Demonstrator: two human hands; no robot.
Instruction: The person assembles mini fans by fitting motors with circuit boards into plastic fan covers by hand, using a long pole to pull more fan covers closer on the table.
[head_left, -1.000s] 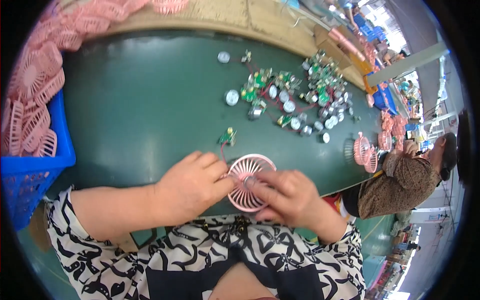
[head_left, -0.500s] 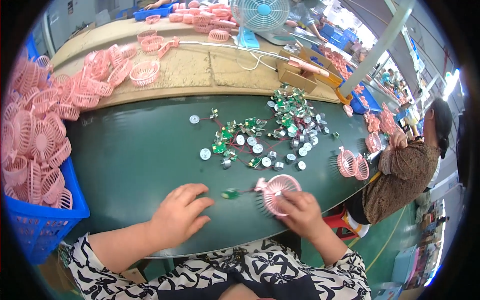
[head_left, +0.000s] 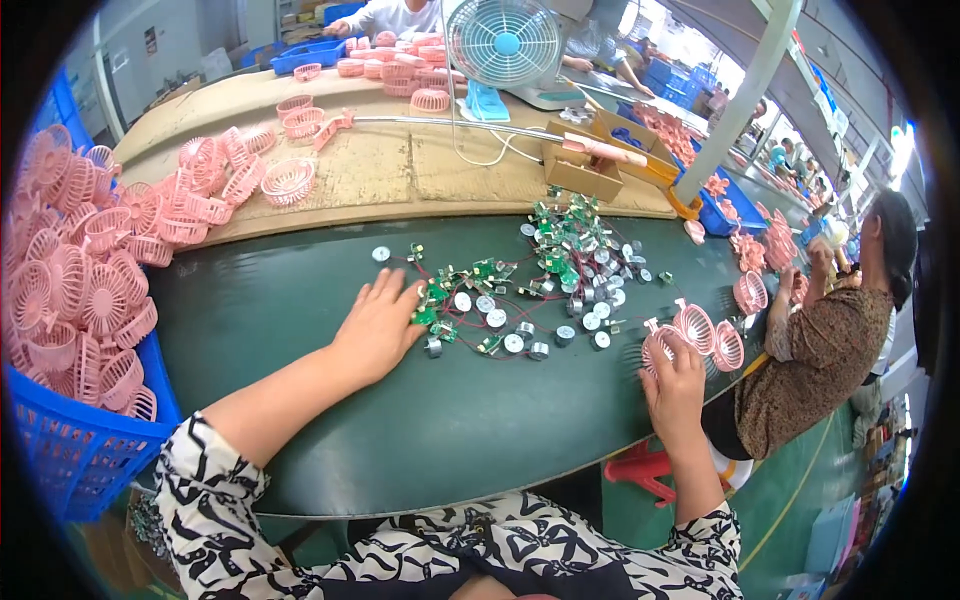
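My left hand (head_left: 372,328) lies with fingers stretched out at the left edge of a tangle of small green circuit boards (head_left: 428,312) and round silver motors (head_left: 496,318) joined by thin red wires. Its fingertips reach the nearest boards; nothing shows gripped in it. At the right side of the table, my right hand (head_left: 676,388) has its fingers on a pink round fan housing (head_left: 652,343) with slotted walls, partly hidden by them. That housing sits beside other pink fan housings (head_left: 694,328) on the green tabletop (head_left: 470,430).
A blue crate (head_left: 90,440) heaped with pink slotted housings (head_left: 105,300) stands at the left. Beyond the table are a blue fan (head_left: 503,42), a cardboard box (head_left: 580,172) and a metal rod (head_left: 430,121). A co-worker (head_left: 835,340) sits at the right.
My right hand has carried the pink fan housing rightward to the others at the table's right side. My left hand has moved up and away to the boards, its fingers stretching out.
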